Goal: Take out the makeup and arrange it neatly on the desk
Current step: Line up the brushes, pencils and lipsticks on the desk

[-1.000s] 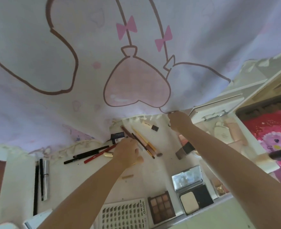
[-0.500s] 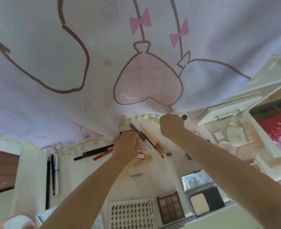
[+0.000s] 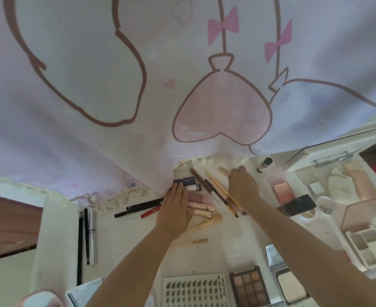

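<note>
On white desk (image 3: 120,240), left hand (image 3: 175,209) flat on four lipstick tubes (image 3: 201,201), right hand (image 3: 242,187) grip curled, contents unclear, two eyeshadow palettes (image 3: 249,286).

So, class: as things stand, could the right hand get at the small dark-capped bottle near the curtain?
Probably yes. The right hand lies just left of the bottle, and only bare desk shows between them.
</note>
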A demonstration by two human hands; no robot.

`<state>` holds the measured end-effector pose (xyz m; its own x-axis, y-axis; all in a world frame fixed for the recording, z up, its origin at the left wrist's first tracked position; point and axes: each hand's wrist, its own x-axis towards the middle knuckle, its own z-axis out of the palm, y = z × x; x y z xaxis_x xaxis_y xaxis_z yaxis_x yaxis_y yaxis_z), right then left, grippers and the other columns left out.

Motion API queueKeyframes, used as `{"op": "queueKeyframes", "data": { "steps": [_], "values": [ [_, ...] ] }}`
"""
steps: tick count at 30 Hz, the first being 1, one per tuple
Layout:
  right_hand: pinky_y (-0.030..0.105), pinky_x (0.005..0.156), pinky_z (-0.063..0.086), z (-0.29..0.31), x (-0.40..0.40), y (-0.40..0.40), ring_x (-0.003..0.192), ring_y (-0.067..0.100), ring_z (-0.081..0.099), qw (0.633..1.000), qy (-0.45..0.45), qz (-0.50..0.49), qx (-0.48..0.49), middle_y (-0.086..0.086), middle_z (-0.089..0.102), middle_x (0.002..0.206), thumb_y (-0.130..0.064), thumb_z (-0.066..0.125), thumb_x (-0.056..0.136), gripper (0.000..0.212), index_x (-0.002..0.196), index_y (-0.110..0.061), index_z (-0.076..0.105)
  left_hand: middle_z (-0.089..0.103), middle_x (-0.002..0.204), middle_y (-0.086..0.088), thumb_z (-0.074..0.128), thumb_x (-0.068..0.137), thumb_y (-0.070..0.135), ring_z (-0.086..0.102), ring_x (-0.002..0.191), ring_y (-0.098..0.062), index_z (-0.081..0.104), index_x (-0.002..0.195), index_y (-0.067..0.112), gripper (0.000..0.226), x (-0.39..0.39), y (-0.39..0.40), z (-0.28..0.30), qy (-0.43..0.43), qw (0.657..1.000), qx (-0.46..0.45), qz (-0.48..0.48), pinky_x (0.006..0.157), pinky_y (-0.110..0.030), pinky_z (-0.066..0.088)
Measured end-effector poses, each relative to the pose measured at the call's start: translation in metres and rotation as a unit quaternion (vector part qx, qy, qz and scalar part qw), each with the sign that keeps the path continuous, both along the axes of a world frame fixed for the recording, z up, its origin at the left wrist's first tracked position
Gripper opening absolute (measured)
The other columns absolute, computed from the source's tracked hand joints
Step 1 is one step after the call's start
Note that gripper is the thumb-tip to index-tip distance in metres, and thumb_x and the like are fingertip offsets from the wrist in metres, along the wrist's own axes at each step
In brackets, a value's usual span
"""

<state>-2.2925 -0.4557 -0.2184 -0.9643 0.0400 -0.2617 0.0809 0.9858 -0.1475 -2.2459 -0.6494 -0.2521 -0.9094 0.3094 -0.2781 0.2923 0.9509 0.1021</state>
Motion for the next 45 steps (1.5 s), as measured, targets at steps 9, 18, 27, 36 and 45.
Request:
{"op": "queueKeyframes", "data": {
  "steps": [9, 18, 27, 36, 45],
  "values": [
    [0.012, 0.057, 0.031, 0.044, 0.046, -0.023, 0.070, 0.019, 0.049, 0.952, 0.118, -0.080, -0.273, 0.011, 0.060, 0.081, -0.009, 0.058, 0.084, 0.014, 0.093, 0.001, 0.057, -0.006, 0.154, -0.014, 0.020, 0.097, 0.040, -0.008, 0.143, -0.025, -0.002, 0.144, 0.004, 0.064, -0.002, 0.004, 0.001, 0.014, 0.999, 0.028, -0.001, 0.112, -0.031, -0.014],
    [0.013, 0.054, 0.048, 0.120, 0.079, -0.066, 0.045, 0.001, 0.055, 0.877, 0.092, -0.122, -0.455, -0.002, 0.059, 0.055, -0.012, 0.051, 0.089, 0.022, 0.071, -0.017, 0.062, 0.057, 0.079, -0.008, 0.032, 0.090, 0.021, 0.056, 0.077, -0.028, 0.059, 0.090, -0.001, 0.034, 0.020, -0.014, 0.119, 0.112, 0.922, 0.371, -0.007, 0.068, -0.024, 0.036],
    [0.029, 0.048, 0.016, 0.197, 0.083, -0.126, 0.045, 0.010, 0.030, 0.878, 0.317, -0.091, -0.347, -0.003, 0.031, 0.049, -0.004, 0.034, 0.094, 0.034, 0.061, -0.013, 0.033, 0.046, 0.060, -0.002, 0.029, 0.098, 0.026, 0.042, 0.060, -0.019, 0.037, 0.055, 0.022, 0.044, 0.012, -0.036, 0.219, 0.040, 0.871, 0.467, 0.150, 0.061, -0.023, 0.032],
    [0.018, 0.037, 0.018, 0.243, 0.090, -0.121, 0.028, 0.018, 0.039, 0.833, 0.482, 0.184, -0.200, 0.008, 0.048, 0.037, -0.007, 0.032, 0.076, 0.018, 0.084, 0.003, 0.045, 0.028, 0.032, 0.008, 0.028, 0.097, 0.028, 0.021, 0.026, -0.006, 0.038, 0.051, 0.014, 0.049, 0.018, -0.055, 0.275, -0.333, 0.741, 0.542, 0.214, 0.030, -0.010, 0.017],
    [0.009, 0.042, 0.040, 0.277, 0.057, -0.106, 0.033, -0.001, 0.047, 0.887, 0.176, 0.052, -0.424, -0.009, 0.052, 0.036, -0.023, 0.040, 0.095, 0.037, 0.060, -0.015, 0.048, 0.036, 0.062, 0.000, 0.031, 0.099, 0.026, 0.032, 0.054, -0.010, 0.045, 0.074, 0.017, 0.029, -0.004, -0.067, 0.314, -0.093, 0.812, 0.559, 0.137, 0.051, -0.020, 0.030]
  ]
}}
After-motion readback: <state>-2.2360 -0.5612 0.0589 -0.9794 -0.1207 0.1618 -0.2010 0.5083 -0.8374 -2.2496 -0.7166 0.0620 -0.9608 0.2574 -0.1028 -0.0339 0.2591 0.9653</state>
